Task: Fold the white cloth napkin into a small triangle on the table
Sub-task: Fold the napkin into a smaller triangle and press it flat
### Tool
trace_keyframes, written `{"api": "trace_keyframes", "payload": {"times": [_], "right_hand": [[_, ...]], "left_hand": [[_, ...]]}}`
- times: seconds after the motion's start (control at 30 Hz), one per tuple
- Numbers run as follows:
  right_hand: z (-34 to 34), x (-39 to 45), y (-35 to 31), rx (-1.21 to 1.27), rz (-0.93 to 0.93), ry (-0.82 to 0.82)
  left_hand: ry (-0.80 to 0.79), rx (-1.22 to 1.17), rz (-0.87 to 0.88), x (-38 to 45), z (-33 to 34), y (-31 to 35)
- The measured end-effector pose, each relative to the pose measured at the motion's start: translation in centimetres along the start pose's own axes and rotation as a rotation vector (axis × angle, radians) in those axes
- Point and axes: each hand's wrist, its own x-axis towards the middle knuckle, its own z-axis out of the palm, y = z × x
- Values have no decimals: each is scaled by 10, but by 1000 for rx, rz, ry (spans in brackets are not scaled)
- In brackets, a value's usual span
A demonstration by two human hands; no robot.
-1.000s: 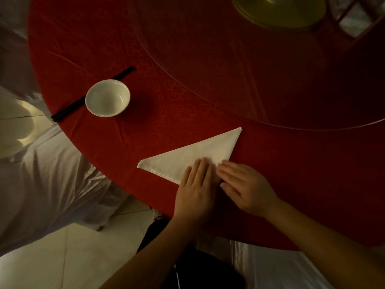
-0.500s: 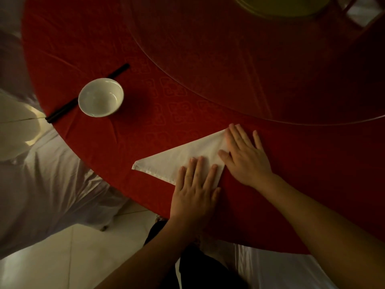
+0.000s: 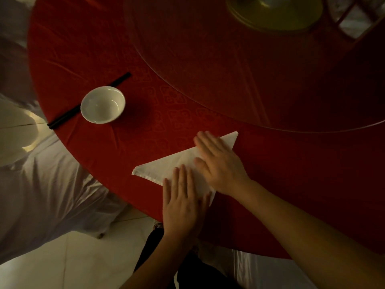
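Now the white napkin (image 3: 166, 170) lies flat as a triangle at the 6 o'clock edge of the red worktop (image 3: 83, 49). Both grips are spread flat: left hand (image 3: 183, 203) and right hand (image 3: 218, 163) press it. It looks soft, light and floppy; pinch a corner.
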Motion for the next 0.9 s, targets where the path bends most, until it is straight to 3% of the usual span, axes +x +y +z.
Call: {"api": "trace_keyframes", "payload": {"times": [0.13,0.63,0.8,0.9], "right_hand": [[21,12,-10,-180,-49,-106],[12,47,49,-188,209,-6],[13,45,51,-204,191,-28],[13,44,52,-252,169,-28]], "left_hand": [[-68,51,-95,-1,8,0],[-154,31,-101,-1,5,-4],[31,-15,-16,15,-10,2],[-15,60,39,42,-9,-2]]}}
